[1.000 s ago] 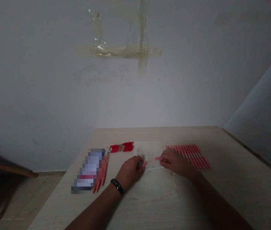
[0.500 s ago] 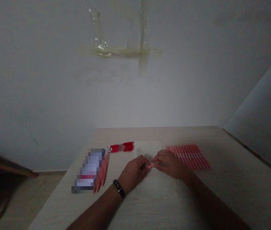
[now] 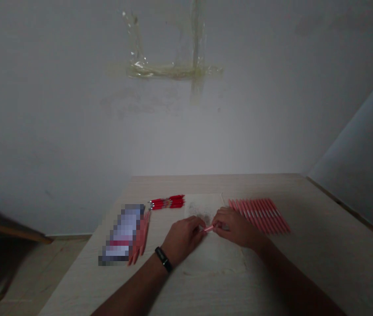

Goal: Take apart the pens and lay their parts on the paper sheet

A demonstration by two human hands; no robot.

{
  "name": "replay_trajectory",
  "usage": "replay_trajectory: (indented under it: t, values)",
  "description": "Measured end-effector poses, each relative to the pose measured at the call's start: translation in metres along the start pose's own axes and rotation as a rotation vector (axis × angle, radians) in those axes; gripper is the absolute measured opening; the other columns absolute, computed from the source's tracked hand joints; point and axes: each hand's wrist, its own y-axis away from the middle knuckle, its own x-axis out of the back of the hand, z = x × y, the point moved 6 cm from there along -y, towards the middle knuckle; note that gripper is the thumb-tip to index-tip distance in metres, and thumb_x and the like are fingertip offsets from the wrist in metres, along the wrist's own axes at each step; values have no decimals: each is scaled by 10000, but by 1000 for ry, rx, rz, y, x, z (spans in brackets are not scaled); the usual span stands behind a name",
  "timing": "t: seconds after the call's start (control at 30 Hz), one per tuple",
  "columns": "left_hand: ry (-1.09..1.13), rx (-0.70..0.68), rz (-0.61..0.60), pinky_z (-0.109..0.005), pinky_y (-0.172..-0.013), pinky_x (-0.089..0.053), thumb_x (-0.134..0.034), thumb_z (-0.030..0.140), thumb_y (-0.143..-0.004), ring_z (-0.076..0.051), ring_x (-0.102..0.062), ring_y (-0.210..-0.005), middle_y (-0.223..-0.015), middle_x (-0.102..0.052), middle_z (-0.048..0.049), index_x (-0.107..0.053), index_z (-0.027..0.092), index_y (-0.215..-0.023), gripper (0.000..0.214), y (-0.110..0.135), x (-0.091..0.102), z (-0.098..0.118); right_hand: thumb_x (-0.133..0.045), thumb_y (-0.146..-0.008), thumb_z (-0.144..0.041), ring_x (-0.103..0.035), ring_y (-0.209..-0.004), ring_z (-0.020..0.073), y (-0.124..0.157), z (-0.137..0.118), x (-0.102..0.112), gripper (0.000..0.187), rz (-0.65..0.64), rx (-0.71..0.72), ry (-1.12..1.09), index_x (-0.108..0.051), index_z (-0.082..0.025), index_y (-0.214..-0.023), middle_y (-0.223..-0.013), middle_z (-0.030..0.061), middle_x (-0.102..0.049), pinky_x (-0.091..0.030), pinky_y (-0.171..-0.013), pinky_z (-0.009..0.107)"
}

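A small pink pen [image 3: 209, 228] is pinched at both ends, low over the middle of the table. My left hand [image 3: 183, 236], with a black band on its wrist, closes on the pen's left end. On its other end are the fingertips of my right hand [image 3: 234, 226]. Most of the pen is hidden by the fingers. To the right lies a neat row of several pink pens [image 3: 259, 215]. Behind my left hand is a cluster of red pens [image 3: 167, 202] with silvery tips. Several loose pink pen parts [image 3: 143, 237] lie farther left.
A blurred-out phone-like object [image 3: 123, 232] lies at the table's left side. Under my hands is a pale, smudged sheet [image 3: 214, 259] on the wooden table [image 3: 173, 294]. The wall [image 3: 186, 140] stands behind, with peeling tape [image 3: 166, 71]. A dark piece of furniture [image 3: 1, 250] is at lower left.
My two hands have drawn slightly apart, and more of the pink pen shows between them. The other pens and the phone-like object have stayed put.
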Motion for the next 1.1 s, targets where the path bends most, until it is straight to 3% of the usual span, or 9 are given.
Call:
replay_trajectory:
  t: [0.37, 0.7, 1.1]
  values:
    - [97, -42, 63, -249, -727, -432, -527, 252, -959, -156, -581, -813, -924, -624, -50, -681, 180, -922, 173, -3, 0, -5, -629, -928, -268, -585, -840, 174, -1, 3, -2, 87, 34, -34, -10, -666, -194, -898, -843, 20, -651, -408, -776, 297]
    - [53, -18, 52, -254, -709, -434, -529, 266, -959, -166, -596, -800, -905, -640, -54, -684, 187, -904, 183, -3, -3, -10, -684, -884, -219, -595, -840, 169, -3, 5, -4, 23, 52, -93, -23, -681, -201, -870, -842, 12, -658, -416, -769, 290]
    - [87, -21, 51, -255, -713, -438, -543, 225, -920, -167, -593, -799, -885, -657, -51, -682, 182, -942, 148, -3, 0, -8, -661, -916, -263, -591, -857, 172, -4, 6, -10, 81, 46, -101, 29, -678, -198, -872, -855, 14, -654, -410, -785, 296]
